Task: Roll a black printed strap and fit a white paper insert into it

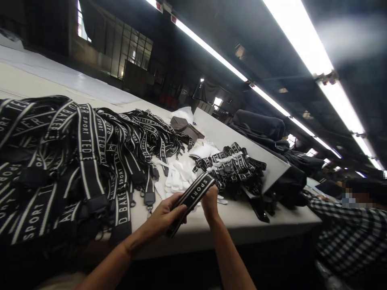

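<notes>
Both hands (pixel 187 209) on a folded black strap (pixel 193 197) above a table (pixel 242 221) of strap piles (pixel 75 161).

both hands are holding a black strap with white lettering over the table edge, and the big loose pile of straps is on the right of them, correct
Not quite. The head view shows the left hand and right hand holding the black strap over the table edge, but the big loose pile of straps lies on their left, not right.

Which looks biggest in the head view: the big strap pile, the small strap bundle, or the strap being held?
1. Big strap pile, though it also lies nearest the camera.
2. Small strap bundle.
3. Folded strap held by the left hand and right hand.
</notes>
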Available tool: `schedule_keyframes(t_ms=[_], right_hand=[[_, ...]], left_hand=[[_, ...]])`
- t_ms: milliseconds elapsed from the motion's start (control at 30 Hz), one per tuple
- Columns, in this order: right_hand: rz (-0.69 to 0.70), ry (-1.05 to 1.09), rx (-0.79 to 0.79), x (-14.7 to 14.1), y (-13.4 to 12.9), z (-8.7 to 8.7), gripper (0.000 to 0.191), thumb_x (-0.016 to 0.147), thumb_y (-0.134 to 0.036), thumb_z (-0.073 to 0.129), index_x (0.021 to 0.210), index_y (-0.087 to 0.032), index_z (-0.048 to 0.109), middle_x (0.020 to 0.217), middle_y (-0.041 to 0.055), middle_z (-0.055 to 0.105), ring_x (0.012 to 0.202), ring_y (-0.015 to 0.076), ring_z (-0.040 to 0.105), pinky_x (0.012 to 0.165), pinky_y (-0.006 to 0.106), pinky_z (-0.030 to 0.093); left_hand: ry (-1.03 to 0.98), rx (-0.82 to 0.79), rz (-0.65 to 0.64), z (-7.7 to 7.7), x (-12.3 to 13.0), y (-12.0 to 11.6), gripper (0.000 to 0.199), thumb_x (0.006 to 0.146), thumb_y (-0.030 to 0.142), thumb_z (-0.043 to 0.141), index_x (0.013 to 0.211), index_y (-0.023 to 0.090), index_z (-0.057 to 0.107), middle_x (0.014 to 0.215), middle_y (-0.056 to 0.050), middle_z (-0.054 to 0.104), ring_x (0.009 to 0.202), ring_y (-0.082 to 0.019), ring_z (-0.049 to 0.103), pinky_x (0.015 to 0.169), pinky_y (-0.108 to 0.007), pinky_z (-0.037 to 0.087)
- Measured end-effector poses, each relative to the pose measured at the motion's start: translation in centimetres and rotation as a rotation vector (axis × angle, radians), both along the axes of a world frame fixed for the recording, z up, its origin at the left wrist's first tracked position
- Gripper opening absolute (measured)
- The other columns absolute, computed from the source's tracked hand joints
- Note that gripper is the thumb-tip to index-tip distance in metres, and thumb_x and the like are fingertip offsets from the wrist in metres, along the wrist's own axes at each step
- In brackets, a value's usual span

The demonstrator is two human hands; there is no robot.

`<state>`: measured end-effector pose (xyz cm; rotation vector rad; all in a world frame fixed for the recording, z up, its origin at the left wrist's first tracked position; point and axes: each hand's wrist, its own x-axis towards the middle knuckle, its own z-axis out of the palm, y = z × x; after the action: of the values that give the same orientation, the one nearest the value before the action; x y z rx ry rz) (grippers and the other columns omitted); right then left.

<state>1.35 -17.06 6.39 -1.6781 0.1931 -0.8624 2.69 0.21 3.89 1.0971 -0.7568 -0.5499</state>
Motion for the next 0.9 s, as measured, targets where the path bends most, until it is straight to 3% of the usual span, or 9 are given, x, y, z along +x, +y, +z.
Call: schedule_keyframes(t_ms=[100, 233, 367, 500, 600, 733, 833, 900], right_hand=[[-0.096, -0.045, 0.050, -1.1, 0.3, 0.0, 0.025, 0.082, -0.042, 0.065, 0.081, -0.020, 0.054, 0.064, -0.0035, 0.057, 0.057, 0.0131, 0.054, 0.055, 0.026, 0.046], [0.029, -0.122, 0.418, -2.9, 2.5, -0.9, 0.033, 0.076, -0.045, 0.073, 0.084, -0.020, 0.053, 0.072, -0.0013, 0.063, 0.062, 0.0139, 0.060, 0.058, 0.027, 0.049], [0.107, -0.107, 0.671, -4.9, 4.2, -2.3, 0.029, 0.074, -0.040, 0.075, 0.083, -0.019, 0.057, 0.070, -0.0022, 0.061, 0.056, 0.0111, 0.054, 0.047, 0.022, 0.040], [0.165, -0.015, 0.782, -6.5, 4.7, -3.5, 0.025, 0.078, -0.040, 0.071, 0.088, -0.019, 0.061, 0.078, 0.0003, 0.064, 0.059, 0.0123, 0.056, 0.044, 0.021, 0.036], [0.121, -0.051, 0.673, -7.4, 4.7, -4.5, 0.022, 0.082, -0.040, 0.068, 0.091, -0.023, 0.059, 0.086, 0.0003, 0.064, 0.070, 0.0142, 0.059, 0.056, 0.024, 0.045], [-0.194, -0.104, 0.216, -8.8, 4.3, -5.7, 0.017, 0.086, -0.040, 0.064, 0.084, -0.023, 0.060, 0.088, 0.0024, 0.062, 0.086, 0.0179, 0.059, 0.077, 0.029, 0.049], [-0.305, -0.081, -0.047, -9.9, 3.6, -6.5, 0.015, 0.088, -0.036, 0.062, 0.079, -0.023, 0.060, 0.086, 0.0032, 0.061, 0.082, 0.0185, 0.059, 0.074, 0.030, 0.048], [-0.284, -0.027, -0.091, -10.5, 3.1, -6.9, 0.014, 0.088, -0.034, 0.061, 0.079, -0.024, 0.059, 0.072, -0.0002, 0.058, 0.066, 0.0160, 0.056, 0.065, 0.028, 0.048]], left_hand=[[0.084, -0.053, 0.076, 0.8, -0.6, -0.1, 0.036, 0.085, 0.045, 0.065, 0.107, 0.017, 0.059, 0.087, -0.005, 0.065, 0.066, -0.015, 0.062, 0.061, -0.026, 0.048], [0.145, -0.062, 0.053, 1.5, -1.8, -0.7, 0.040, 0.081, 0.047, 0.070, 0.106, 0.017, 0.060, 0.084, -0.005, 0.067, 0.064, -0.015, 0.061, 0.060, -0.026, 0.048], [0.235, -0.028, 0.025, 0.8, -2.6, -1.9, 0.044, 0.078, 0.048, 0.072, 0.104, 0.014, 0.059, 0.074, -0.001, 0.064, 0.059, -0.012, 0.058, 0.056, -0.021, 0.044], [0.288, -0.013, -0.015, 0.0, -2.5, -2.4, 0.048, 0.078, 0.049, 0.072, 0.109, 0.016, 0.056, 0.078, -0.001, 0.064, 0.059, -0.013, 0.060, 0.056, -0.022, 0.047], [0.268, 0.018, -0.043, -0.2, -2.3, -2.5, 0.049, 0.079, 0.047, 0.072, 0.116, 0.018, 0.055, 0.082, -0.001, 0.064, 0.058, -0.011, 0.059, 0.055, -0.020, 0.047], [0.229, 0.120, -0.073, -0.5, -2.5, -2.7, 0.049, 0.080, 0.047, 0.071, 0.117, 0.018, 0.057, 0.086, -0.001, 0.064, 0.056, -0.009, 0.059, 0.051, -0.018, 0.045], [0.236, 0.163, -0.081, -0.8, -2.7, -2.9, 0.054, 0.080, 0.046, 0.072, 0.124, 0.022, 0.052, 0.090, -0.001, 0.065, 0.054, -0.009, 0.060, 0.050, -0.019, 0.047], [0.259, 0.160, -0.087, -0.9, -2.9, -3.0, 0.055, 0.078, 0.044, 0.074, 0.124, 0.023, 0.052, 0.093, -0.001, 0.066, 0.054, -0.009, 0.061, 0.052, -0.020, 0.050]])
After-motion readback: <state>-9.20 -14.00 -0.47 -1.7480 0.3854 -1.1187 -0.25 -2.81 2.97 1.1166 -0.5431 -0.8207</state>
